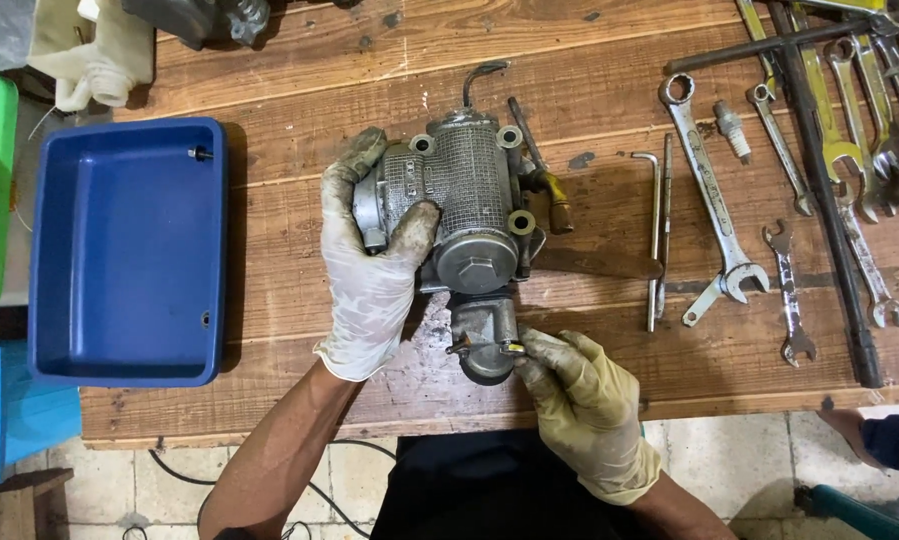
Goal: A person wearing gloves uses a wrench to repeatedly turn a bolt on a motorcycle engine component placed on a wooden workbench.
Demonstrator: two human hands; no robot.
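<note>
A grey metal engine part [464, 195] with a ribbed, meshed body and a round cap lies on the wooden workbench [369, 100]. My left hand [374, 270], in a dirty white glove, grips its left side with the thumb over the ribbed face. My right hand [584, 410], in a yellowish glove, pinches a small fitting at the lower round housing [484, 335] near the bench's front edge. A screwdriver [539, 170] with a yellow-brown handle lies right beside the part.
A blue plastic tray [129, 250] holding a small bolt sits at the left. Several spanners [714, 200], a spark plug [734, 130], a bent hex key [654, 240] and long bars lie at the right. Another person's sleeve [894, 440] shows at lower right.
</note>
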